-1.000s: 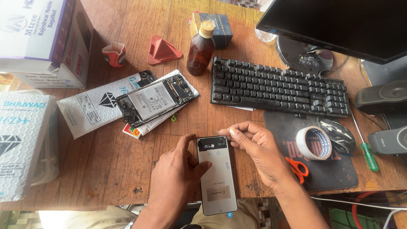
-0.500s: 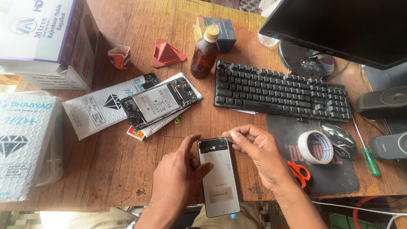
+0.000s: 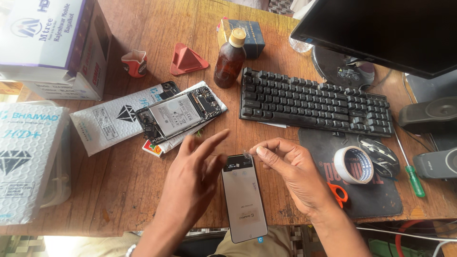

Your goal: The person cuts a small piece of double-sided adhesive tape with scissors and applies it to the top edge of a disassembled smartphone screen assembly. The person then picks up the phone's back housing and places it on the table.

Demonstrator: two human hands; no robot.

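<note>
The wooden counter carries everything in view. A dark monitor stands at the far right on a round base, with a black keyboard in front of it. White cardboard boxes sit at the far left, and a white padded packet lies below them. A second padded packet lies beside an opened phone with its battery and boards exposed. A dark mat at the right holds a roll of tape, a black mouse and orange-handled scissors. A green-handled screwdriver lies just beside the mat. A brown bottle, a red wedge-shaped stand and a small red cup stand toward the back.

A phone panel with a pale film on it lies flat at the near edge of the counter, overhanging it slightly, between the two hands. The left hand is open, fingers spread and lifted just beside the panel's left edge; contact cannot be confirmed. The right hand is closed in a pinch, thumb and forefinger gripping a small clear tab at the panel's top right corner.
</note>
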